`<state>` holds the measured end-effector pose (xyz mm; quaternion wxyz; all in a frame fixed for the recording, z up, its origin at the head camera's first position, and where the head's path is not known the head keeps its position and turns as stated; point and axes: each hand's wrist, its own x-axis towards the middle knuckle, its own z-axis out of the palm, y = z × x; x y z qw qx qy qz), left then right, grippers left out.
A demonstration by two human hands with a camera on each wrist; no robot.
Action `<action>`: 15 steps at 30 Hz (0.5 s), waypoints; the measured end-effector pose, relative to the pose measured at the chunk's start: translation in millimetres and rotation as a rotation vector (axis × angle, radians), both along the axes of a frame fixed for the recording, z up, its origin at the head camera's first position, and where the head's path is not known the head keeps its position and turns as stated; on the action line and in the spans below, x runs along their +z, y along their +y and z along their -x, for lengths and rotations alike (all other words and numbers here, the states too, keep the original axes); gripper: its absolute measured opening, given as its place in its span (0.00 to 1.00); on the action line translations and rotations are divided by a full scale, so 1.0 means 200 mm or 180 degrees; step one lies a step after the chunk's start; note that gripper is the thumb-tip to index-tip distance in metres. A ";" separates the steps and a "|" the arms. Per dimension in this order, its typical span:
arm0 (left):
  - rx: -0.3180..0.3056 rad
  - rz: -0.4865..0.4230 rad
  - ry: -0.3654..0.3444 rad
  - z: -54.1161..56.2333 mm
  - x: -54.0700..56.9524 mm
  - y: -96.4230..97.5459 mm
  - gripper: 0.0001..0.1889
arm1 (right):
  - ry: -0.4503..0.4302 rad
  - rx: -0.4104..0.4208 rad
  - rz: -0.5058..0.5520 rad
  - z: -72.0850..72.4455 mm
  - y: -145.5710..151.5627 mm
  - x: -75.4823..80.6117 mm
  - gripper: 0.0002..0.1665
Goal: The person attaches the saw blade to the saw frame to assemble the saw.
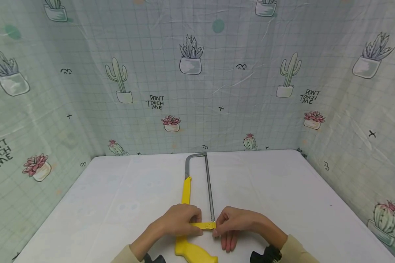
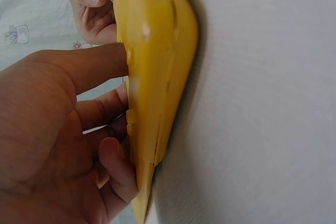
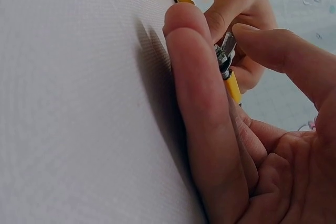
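A hacksaw lies on the white table, its grey bow pointing away from me and its yellow handle near the front edge. The narrow blade runs along its right side to a short yellow crossbar. My left hand grips the yellow frame where the crossbar meets it. In the left wrist view the thumb lies against the yellow plastic. At the crossbar's right end, my right hand pinches a small metal wing nut with the thumb; the opposing fingertip is partly hidden.
The white tabletop spreads out on both sides of the saw. A pale cloth printed with cacti hangs at the back and sides. Dark wrist devices show at the bottom edge near both sleeves.
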<state>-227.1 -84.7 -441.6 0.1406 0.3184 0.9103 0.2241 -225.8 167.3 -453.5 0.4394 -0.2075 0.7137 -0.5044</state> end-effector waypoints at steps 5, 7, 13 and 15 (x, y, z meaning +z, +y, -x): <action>-0.0013 -0.0008 0.0015 -0.01 0.01 0.00 0.11 | -0.0041 0.0034 0.0049 0.00 0.00 0.00 0.13; -0.0019 -0.0016 0.0024 -0.01 0.01 0.00 0.11 | -0.0071 0.0033 0.0058 0.00 0.00 0.00 0.13; -0.0032 -0.0007 0.0063 -0.01 0.01 0.00 0.11 | -0.0143 0.0039 0.0087 0.01 0.01 0.00 0.12; -0.0033 -0.0006 0.0068 -0.01 0.01 0.00 0.11 | -0.0146 0.0049 0.0108 0.01 0.01 0.00 0.12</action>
